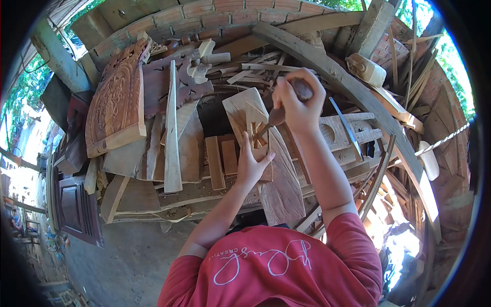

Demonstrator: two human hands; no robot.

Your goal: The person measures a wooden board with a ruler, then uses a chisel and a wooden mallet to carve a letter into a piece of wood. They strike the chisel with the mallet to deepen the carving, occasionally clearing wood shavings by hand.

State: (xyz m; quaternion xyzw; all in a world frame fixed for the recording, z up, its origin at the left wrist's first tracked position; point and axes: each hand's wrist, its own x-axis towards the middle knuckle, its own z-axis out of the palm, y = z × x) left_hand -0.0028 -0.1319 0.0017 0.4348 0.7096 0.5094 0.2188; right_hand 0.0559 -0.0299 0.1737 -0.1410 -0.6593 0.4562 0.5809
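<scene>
Pale wood everywhere — the block (pixel 261 150) is lying on a long board (pixel 284 198), its long axis running roughly away from the body. The left hand (pixel 249 166) is clamping it, thumb on one side and fingers on the other. The right hand (pixel 300 105) is wrapping its fingers around a dark-handled tool (pixel 276 117), so the block is sitting down and left of those fingers, with the tool slanting into its notched far end (can't tell how deep). Underneath, a bench (pixel 174 203) is carrying planks. A carved panel (pixel 116 100) is leaning left, a curved beam (pixel 335 72) is arching right — a brick wall (pixel 225 20) is standing behind.
</scene>
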